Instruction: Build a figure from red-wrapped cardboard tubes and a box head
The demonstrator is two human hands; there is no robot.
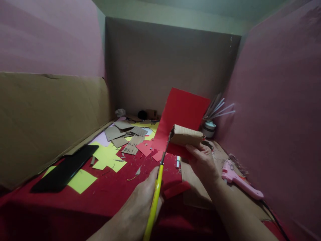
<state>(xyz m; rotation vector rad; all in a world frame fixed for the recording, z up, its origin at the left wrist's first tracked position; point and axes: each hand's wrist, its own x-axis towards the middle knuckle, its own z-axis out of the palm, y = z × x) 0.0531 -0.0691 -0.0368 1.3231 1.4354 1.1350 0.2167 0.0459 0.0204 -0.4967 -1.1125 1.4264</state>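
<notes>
My left hand [144,192] is closed around yellow-handled scissors [157,187]. Their dark blades point up and away, meeting the left edge of the red paper and a folded piece of corrugated cardboard [188,135]. My right hand [204,162] pinches that cardboard by its lower right side, thumb on the front. The red paper [184,105] stands up behind the cardboard and extends below it. How far the blades are apart is hidden. A red paper strip [177,189] lies under my hands.
Cardboard scraps [114,133] and yellow paper pieces [106,155] litter the red cloth [110,197]. A black phone-like slab [66,170] lies left. At right are a pink glue gun [240,182] with its cord, a white container [209,126] and glue sticks [222,108]. Walls enclose the workspace.
</notes>
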